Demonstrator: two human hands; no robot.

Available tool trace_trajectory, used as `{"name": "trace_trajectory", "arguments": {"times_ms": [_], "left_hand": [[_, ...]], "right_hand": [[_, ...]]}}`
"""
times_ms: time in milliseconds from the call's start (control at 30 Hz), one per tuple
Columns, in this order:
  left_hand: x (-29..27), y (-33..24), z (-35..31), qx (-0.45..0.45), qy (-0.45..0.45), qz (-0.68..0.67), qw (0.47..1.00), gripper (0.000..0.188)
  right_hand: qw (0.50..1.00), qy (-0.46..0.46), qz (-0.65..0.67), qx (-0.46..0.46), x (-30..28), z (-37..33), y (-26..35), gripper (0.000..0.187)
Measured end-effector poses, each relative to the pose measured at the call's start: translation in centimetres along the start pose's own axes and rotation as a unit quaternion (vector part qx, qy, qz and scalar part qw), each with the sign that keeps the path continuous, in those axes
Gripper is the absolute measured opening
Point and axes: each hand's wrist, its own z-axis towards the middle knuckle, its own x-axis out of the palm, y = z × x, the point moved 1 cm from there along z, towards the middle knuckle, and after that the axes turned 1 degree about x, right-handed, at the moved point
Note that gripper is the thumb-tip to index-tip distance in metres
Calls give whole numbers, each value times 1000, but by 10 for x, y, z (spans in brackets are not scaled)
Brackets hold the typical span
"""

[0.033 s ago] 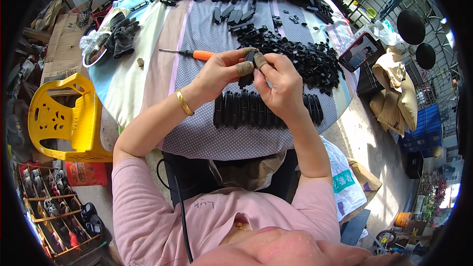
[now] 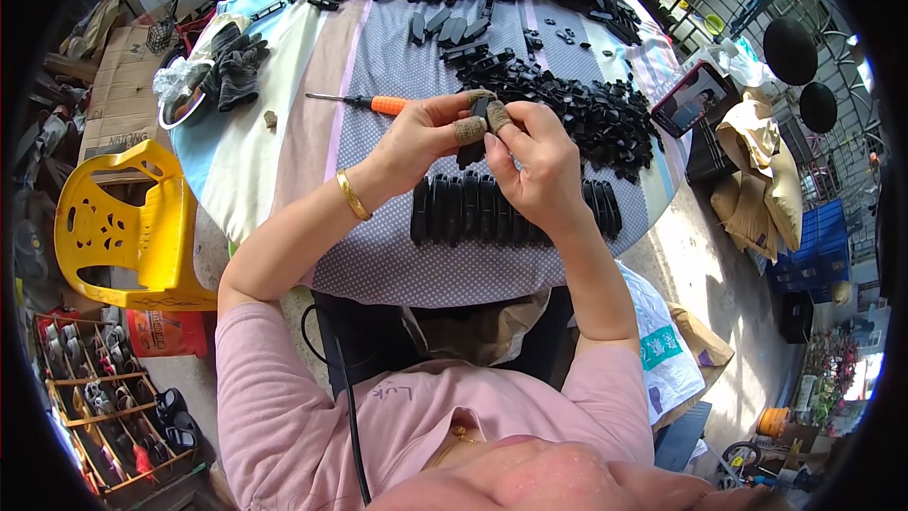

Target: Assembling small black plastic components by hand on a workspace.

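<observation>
The left hand and right hand, close together, both pinch one dark part between cloth-wrapped digits; this part hangs just beyond the upright row of black pieces on the tabletop; beyond that row and leftward lies an orange-handled screwdriver; beyond it and rightward, a heap of small black parts; well right of it, a phone.

Lettering shows on the pink shirt, cardboard and white bag.
</observation>
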Motion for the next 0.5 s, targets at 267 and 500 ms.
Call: {"name": "trace_trajectory", "arguments": {"times_ms": [267, 500], "left_hand": [[8, -21, -4, -48, -9, 229, 972, 34], [-28, -49, -51, -151, -117, 366, 911, 34]], "right_hand": [[994, 47, 94, 1, 0, 0, -20, 15], [956, 193, -101, 196, 2, -16, -37, 13]]}}
